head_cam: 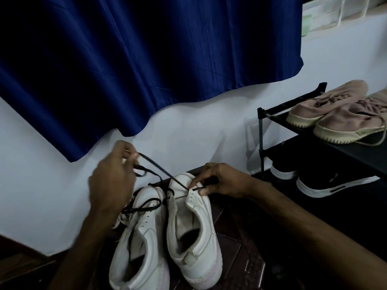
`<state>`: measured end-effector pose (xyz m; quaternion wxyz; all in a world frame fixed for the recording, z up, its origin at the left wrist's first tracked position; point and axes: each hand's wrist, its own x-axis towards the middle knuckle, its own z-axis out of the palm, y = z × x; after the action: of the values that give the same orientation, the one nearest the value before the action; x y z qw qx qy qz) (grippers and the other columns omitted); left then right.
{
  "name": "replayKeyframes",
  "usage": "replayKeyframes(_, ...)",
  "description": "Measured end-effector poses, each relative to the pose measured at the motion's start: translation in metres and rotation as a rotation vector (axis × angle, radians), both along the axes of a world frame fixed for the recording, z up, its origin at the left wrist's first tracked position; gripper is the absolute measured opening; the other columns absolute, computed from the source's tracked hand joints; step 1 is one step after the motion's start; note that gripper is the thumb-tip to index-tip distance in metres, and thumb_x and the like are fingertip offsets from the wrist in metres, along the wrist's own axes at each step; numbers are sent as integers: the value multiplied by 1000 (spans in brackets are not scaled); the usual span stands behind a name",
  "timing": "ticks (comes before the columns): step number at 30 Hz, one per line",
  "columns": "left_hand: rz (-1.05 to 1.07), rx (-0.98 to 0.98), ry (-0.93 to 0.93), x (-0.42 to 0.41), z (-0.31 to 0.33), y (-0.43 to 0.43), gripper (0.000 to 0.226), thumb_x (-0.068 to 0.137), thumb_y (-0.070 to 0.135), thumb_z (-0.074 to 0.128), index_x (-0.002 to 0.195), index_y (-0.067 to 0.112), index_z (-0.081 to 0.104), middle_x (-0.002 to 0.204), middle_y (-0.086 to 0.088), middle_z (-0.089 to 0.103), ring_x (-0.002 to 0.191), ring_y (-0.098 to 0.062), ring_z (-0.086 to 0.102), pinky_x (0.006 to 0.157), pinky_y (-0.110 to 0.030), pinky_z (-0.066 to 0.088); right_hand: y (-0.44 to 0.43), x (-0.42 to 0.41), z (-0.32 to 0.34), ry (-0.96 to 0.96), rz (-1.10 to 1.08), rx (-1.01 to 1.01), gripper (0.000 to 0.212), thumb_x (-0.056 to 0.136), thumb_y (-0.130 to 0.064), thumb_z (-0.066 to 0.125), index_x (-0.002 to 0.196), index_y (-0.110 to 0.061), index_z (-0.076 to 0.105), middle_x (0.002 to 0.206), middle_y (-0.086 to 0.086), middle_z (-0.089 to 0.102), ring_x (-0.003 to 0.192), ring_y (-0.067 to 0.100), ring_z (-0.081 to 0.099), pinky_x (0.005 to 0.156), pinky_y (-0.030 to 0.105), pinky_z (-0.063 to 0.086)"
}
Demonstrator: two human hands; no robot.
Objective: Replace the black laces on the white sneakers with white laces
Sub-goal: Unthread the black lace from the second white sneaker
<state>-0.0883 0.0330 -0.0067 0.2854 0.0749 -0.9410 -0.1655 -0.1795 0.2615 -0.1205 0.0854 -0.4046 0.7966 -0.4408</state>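
Left hand (113, 176) grips the black lace (159, 167) running taut from the right-side white sneaker (192, 222), right hand (217, 181) pinches its eyelet flap, possibly the lace too, blurry.

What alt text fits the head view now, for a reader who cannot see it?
The left hand holds a flat black lace taut above the right-side white low-top sneaker, while the right hand pinches that shoe at its front eyelets. A second white sneaker, loosely black-laced, stands beside it, with a blue curtain behind and a black shoe rack at right.
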Motion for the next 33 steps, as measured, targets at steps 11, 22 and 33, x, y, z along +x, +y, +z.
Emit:
replayKeyframes(11, -284, -127, -596, -20, -36, 41, 24, 83, 52, 68, 88, 29, 66, 73, 12, 61, 73, -9, 58, 61, -27, 37, -3, -1, -4, -8, -24, -28, 33, 80, -31, 79, 113, -31, 73, 114, -24, 63, 104, 0, 56, 100, 28, 45)
replayKeyframes(22, -353, -120, -662, -23, -36, 28, 7, 82, 41, 70, 87, 36, 70, 69, 21, 60, 74, -3, 57, 68, -27, 42, 1, 0, 0, 50, 31, -49, 32, 82, -19, 78, 114, -21, 74, 94, -51, 51, 94, -7, 52, 91, 13, 41)
replayKeyframes(33, -369, -401, -642, -25, -14, 21, 9, 94, 39, 56, 86, 35, 55, 92, 10, 66, 87, -15, 58, 71, -32, 38, -3, 2, 4, 38, -10, 38, 32, 82, -29, 78, 113, -36, 72, 100, -28, 58, 101, -5, 54, 98, 21, 42)
